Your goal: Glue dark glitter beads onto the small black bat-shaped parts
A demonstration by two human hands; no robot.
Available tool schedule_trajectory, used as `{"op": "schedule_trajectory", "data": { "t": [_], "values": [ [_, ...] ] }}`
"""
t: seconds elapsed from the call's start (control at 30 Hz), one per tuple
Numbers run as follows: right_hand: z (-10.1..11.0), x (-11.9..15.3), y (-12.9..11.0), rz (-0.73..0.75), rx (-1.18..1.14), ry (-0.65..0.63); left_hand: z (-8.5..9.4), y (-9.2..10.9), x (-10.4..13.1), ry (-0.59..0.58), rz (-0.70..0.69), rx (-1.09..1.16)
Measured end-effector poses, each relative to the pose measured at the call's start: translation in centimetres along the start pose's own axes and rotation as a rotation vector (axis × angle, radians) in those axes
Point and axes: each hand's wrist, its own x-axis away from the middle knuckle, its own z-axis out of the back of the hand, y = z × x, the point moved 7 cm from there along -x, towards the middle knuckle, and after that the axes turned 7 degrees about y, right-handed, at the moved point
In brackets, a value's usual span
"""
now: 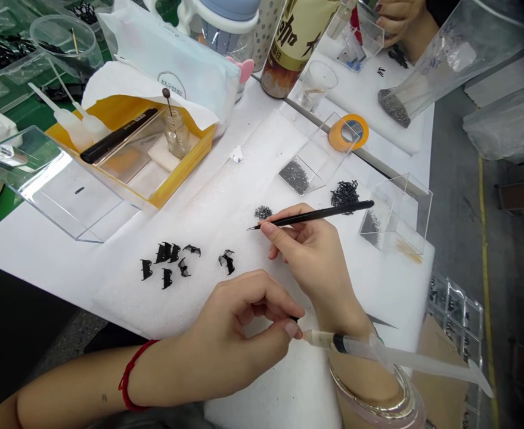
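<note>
My right hand (318, 256) grips a slim black tool (319, 213) with a fine metal tip, pointing left above the white foam sheet (123, 298). Lower down, my left hand (239, 328) pinches a small black piece (294, 319), mostly hidden by thumb and finger. A syringe (360, 344) crosses in front of my right wrist, its tip at my left fingertips; what supports it I cannot tell. Several small black clip-like parts (167, 253) lie left of my hands, with another pair (227, 261) nearer. A little pile of dark bits (263, 212) is beside the tool's tip.
Clear boxes of tiny grains (294, 176) (371, 229), a black heap (345, 193) and orange tape (349, 132) lie at right. A yellow tray (161, 193) with bottles and a marker, and a clear lid (60, 185), occupy the left. Another person's hand (400, 21) is behind.
</note>
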Motion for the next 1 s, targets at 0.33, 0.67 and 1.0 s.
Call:
{"op": "schedule_trajectory", "data": {
  "t": [0.33,0.67,1.0],
  "values": [
    [0.1,0.0,0.2,0.003,0.016,0.002,-0.1,0.1,0.1,-0.015,0.007,-0.02],
    [0.1,-0.2,0.1,0.011,-0.052,-0.005,0.0,0.1,0.1,-0.009,0.012,-0.015],
    [-0.2,1.5,-0.4,-0.108,-0.595,-0.354,2.8,2.6,-0.2,0.307,-0.105,-0.061]
  ]
}}
